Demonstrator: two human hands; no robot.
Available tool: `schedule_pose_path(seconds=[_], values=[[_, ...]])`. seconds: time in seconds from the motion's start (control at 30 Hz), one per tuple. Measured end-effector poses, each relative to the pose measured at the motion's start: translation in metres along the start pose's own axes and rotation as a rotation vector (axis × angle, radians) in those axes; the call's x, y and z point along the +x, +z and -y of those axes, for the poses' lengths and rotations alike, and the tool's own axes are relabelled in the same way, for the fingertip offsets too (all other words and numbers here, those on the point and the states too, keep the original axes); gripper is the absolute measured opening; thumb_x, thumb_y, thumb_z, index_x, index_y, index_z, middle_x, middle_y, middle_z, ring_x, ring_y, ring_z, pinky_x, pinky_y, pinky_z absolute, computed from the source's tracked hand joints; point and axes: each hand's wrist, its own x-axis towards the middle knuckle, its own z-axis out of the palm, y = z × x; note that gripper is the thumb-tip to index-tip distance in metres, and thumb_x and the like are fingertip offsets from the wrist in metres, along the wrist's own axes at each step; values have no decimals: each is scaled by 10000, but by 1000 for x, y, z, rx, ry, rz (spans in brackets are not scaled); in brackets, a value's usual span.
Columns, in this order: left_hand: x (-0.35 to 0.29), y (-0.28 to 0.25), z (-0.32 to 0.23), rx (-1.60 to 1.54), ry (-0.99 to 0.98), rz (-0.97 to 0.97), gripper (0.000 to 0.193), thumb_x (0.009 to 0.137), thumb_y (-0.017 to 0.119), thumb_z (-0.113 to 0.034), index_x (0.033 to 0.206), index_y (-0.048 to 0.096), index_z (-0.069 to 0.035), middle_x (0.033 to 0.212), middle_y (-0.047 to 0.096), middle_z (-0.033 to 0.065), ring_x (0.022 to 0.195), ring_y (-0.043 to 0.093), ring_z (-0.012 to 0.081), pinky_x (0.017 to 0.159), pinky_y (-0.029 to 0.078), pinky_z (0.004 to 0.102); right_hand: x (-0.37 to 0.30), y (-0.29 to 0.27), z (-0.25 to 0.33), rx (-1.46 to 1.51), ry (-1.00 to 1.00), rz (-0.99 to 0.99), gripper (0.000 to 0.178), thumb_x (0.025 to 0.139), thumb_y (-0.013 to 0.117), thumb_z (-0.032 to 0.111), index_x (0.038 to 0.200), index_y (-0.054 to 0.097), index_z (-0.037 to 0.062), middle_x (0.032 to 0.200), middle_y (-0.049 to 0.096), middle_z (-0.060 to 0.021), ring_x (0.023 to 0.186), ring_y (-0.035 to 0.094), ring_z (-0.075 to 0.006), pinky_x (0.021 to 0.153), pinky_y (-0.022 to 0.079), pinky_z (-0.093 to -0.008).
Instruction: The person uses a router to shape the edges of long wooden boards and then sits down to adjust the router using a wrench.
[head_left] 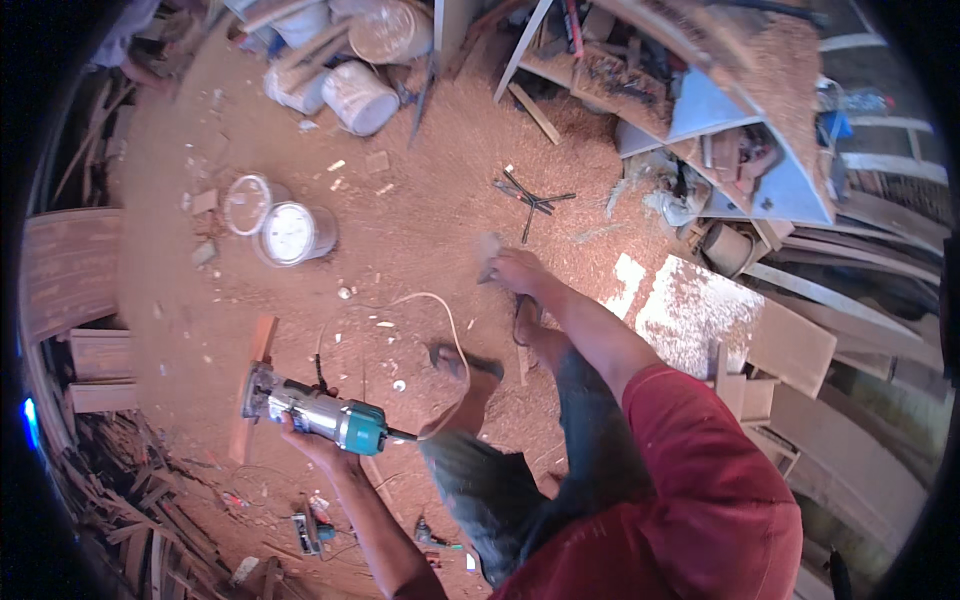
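Note:
My left hand (318,447) is wrapped around a trim router (325,415) with a silver body and a teal end cap. The router lies sideways, its base at the left over a narrow reddish-brown wood strip (240,438); whether they touch I cannot tell. From the teal end a pale cord (468,350) loops up and around over the floor. My right arm reaches forward, and my right hand (518,272) is closed on a small greyish piece (488,255), too blurred to name. Beyond that hand, a dark branching metal piece (535,203) rests on the sawdust.
Sawdust covers the floor. At the left stand a white-topped bucket (300,235) and a round lid (250,205). More buckets (360,98) are at the back. A dust-covered board (695,310) and stacked panels line the right. Power tools (312,530) lie near my left forearm.

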Motion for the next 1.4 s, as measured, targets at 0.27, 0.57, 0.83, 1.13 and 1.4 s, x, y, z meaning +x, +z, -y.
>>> schedule_pose_path(seconds=[0.27,0.57,0.83,1.13,1.4], values=[[168,25,202,15,21,-23,679,851,552,-530,1313,511,-34,1088,660,169,1008,666,352,845,568,471,211,95,-164,155,-162,-492,334,929,561,248,1257,611,213,1221,622,-172,1173,583,-350,1006,456,-476],[252,-12,220,176,421,-265,532,887,568,-390,1275,541,-27,1185,625,170,1011,646,277,869,542,419,216,76,-298,-465,-112,145,330,935,539,172,1260,582,216,1231,582,-187,1049,651,-374,862,553,-481],[251,31,187,66,555,291,584,891,543,-433,1309,518,-26,1229,602,215,1046,640,338,859,573,466,232,11,-245,-245,-488,-491,250,985,523,238,1135,578,46,893,662,-187,839,647,-375,762,522,-426],[199,30,198,150,426,436,701,855,508,-528,1242,531,56,1032,674,229,804,698,310,664,597,397,168,-71,-36,85,-63,-675,473,969,519,511,965,693,71,885,668,-215,844,653,-352,738,496,-467],[176,23,214,131,429,378,588,823,574,-433,1154,563,53,932,672,161,776,697,254,660,592,365,192,-41,-41,-344,-443,-799,427,970,563,428,889,676,24,796,609,-138,817,608,-326,815,473,-463]])
